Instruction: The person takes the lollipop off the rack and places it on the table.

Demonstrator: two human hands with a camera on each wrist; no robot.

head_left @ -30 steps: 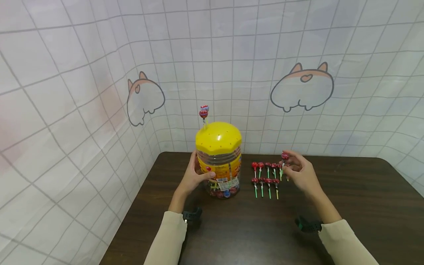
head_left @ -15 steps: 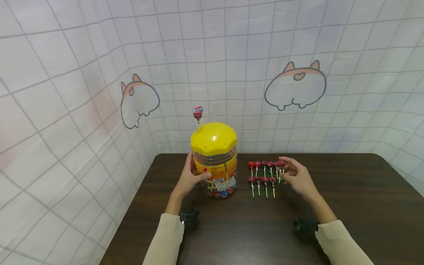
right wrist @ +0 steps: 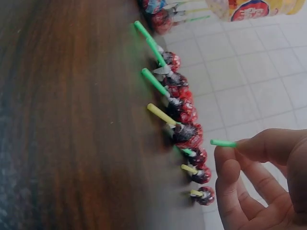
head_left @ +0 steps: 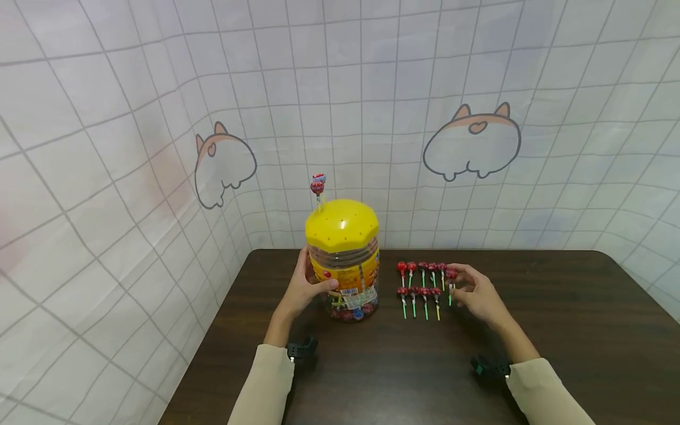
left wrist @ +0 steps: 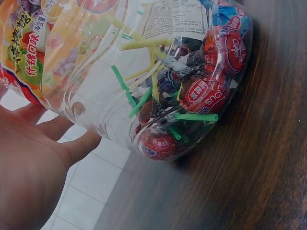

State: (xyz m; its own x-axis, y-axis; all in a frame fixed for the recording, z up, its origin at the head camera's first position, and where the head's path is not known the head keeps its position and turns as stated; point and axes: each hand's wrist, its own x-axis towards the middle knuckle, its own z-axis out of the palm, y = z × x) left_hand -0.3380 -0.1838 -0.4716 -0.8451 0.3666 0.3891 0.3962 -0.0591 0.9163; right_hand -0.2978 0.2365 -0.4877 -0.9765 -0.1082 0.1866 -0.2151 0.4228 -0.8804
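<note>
A clear plastic candy jar point(head_left: 350, 276) with a yellow lid point(head_left: 342, 227) stands on the table, lollipops visible through its lower wall. My left hand point(head_left: 303, 289) holds it at the left side, thumb across the front label. Two lollipops point(head_left: 317, 186) stick up from the lid's left edge. Right of the jar, my right hand point(head_left: 478, 297) pinches a red-wrapped lollipop point(head_left: 451, 275) with a green stick point(right wrist: 223, 143); it is at the right end of the lollipop rows. In the right wrist view the fingers hide the held candy's head.
Several lollipops point(head_left: 425, 291) lie in two rows on the dark wooden table point(head_left: 382, 378), sticks toward me. A white grid-patterned curtain point(head_left: 372, 118) hangs behind the table and along its left side.
My right hand has lowered the lollipop from above the back row toward the tabletop at the rows' right end. The left hand stays on the jar. The head view has shifted slightly.
</note>
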